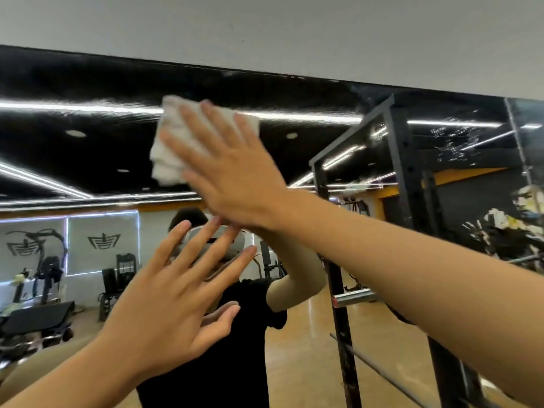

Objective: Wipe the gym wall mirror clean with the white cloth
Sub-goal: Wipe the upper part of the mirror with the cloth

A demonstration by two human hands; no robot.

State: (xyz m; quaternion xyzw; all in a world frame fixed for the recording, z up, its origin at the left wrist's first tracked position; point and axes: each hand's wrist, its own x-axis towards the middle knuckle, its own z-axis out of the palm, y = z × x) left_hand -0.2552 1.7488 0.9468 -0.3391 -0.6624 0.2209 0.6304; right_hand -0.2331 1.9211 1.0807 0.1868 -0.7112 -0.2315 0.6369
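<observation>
Two flat hands are used — right hand (232, 172) pressing the white cloth (176, 142) high on the mirror (88, 83), left hand (173, 304) spread below — and even pressure is best applied.

We are facing the mirror (88, 160), which is hanging below a strip of wall (265, 30). The cloth (173, 136) is lying against the glass high up, just under the mirror's top edge. Our right hand (229, 172) is pressing flat on it from in front, and the cloth is sticking out left of the fingers. Our left hand (167, 313) is spreading out lower and to the left, in front of our own reflection; whether it is touching the glass, we cannot tell. A rack frame (403, 160) is standing right of both hands.
</observation>
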